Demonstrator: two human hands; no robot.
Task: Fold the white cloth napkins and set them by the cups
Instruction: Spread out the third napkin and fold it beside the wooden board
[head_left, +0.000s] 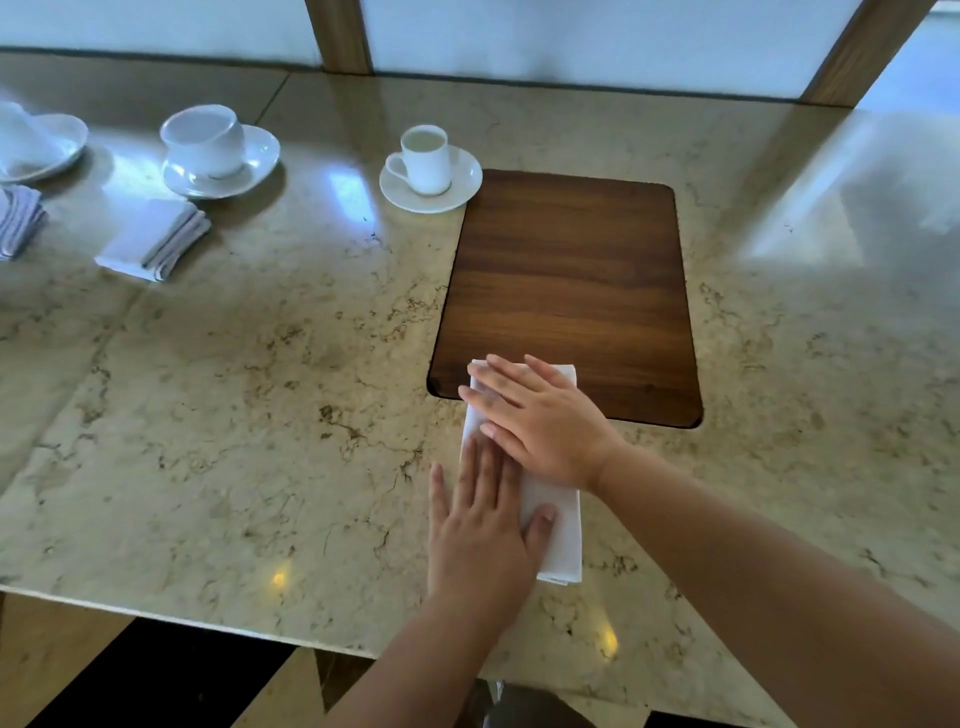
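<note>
A white cloth napkin (561, 540), folded into a long narrow strip, lies across the near edge of the wooden inset panel (571, 280) and the marble counter. My right hand (540, 421) lies flat on its far half, fingers spread. On its near half my left hand (483, 530) presses flat too. A small white cup on a saucer (427, 158) stands beyond the panel's far left corner. Further left a wider cup on a saucer (208, 143) stands with a folded napkin (153, 239) in front of it.
At the far left edge sit another saucer with a cup (36, 143) and part of another folded napkin (18, 221). The marble counter (234, 389) ends at a near edge at the bottom left. Wooden window posts rise behind.
</note>
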